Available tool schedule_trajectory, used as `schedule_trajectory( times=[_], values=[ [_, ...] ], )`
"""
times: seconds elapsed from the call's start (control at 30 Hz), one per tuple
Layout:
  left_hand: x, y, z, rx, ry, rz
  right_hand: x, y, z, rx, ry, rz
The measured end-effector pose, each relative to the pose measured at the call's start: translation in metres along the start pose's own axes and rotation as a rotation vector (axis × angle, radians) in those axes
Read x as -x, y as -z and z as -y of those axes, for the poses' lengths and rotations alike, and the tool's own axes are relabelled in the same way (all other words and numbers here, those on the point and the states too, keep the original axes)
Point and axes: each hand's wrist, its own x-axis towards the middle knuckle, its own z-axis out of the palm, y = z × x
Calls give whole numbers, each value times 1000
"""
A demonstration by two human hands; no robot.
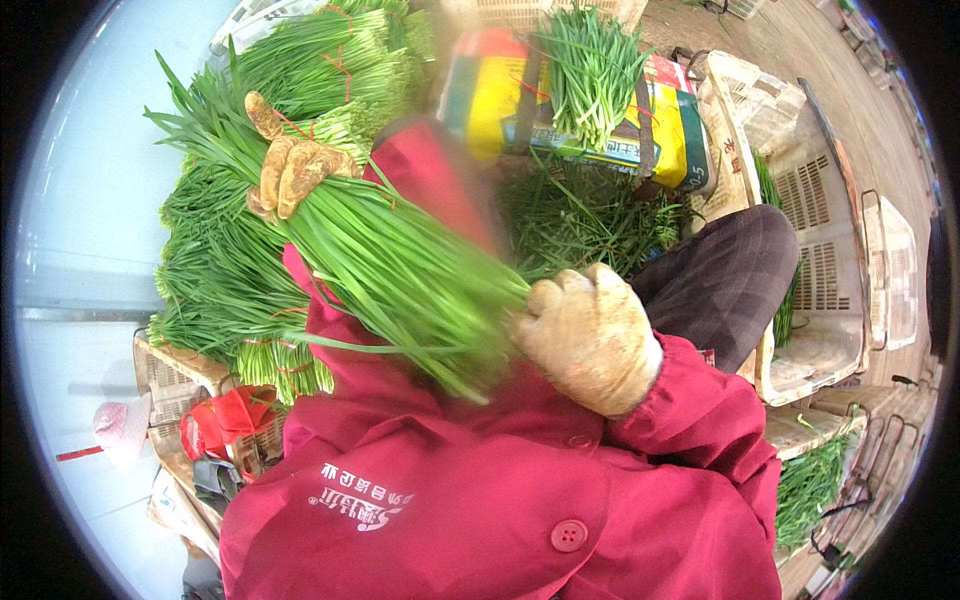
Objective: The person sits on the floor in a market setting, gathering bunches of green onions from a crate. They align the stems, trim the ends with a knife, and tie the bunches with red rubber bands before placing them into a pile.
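Observation:
My left hand [296, 169], in a soiled tan glove, grips a loose bunch of long green garlic chives [397, 262] around its middle, above stacked chives. Leaves stick out on both sides of the hand. My right hand [589, 341], in a pale soiled glove, is closed at the lower right end of the bunch, with some leaves running into its fingers. That end is blurred. Beside my left hand lie stacked chive bundles [225, 247] with red ties. Another tied chive bundle [592, 75] rests on a strapped yellow and green package [487, 97].
Loose chive leaves [585, 217] lie in a heap in front of me. On the right stand a plastic crate [817, 360] with chives inside and another heap of greens [810, 495]. A red bag [225, 420] and a pink hat [120, 427] are at the left, by a pale blue wall [90, 202].

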Motion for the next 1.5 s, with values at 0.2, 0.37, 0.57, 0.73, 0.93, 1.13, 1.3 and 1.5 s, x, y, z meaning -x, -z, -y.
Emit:
schedule_trajectory(
  times=[0.2, 0.37, 0.57, 0.73, 0.93, 1.13, 1.3, 1.5],
  values=[
    [-8, 13, 9, 73, 13, 18, 48, -24, -86, 229, -390, 582],
    [-22, 6, 26, 145, 83, 38, 16, 11, -93, -1019, -225, 168],
    [-25, -4, 62, 244, 134, -287, -26, 6, -70, -1881, -178, 460],
    [-2, 26, 34, 62, 185, -512, 10, -19, -67, -2082, -423, 709],
    [13, 41, -3, 30, 193, -639, 39, -28, -78, -1912, -290, 699],
    [-3, 13, 4, -326, -26, -891, 50, -4, -92, 29, -515, 77],
    [-27, -34, 52, -499, -32, -858, 22, 15, -78, -934, -427, -188],
    [-23, -47, 86, -513, 224, -792, -35, 5, -58, -983, -449, -380]
  ],
)
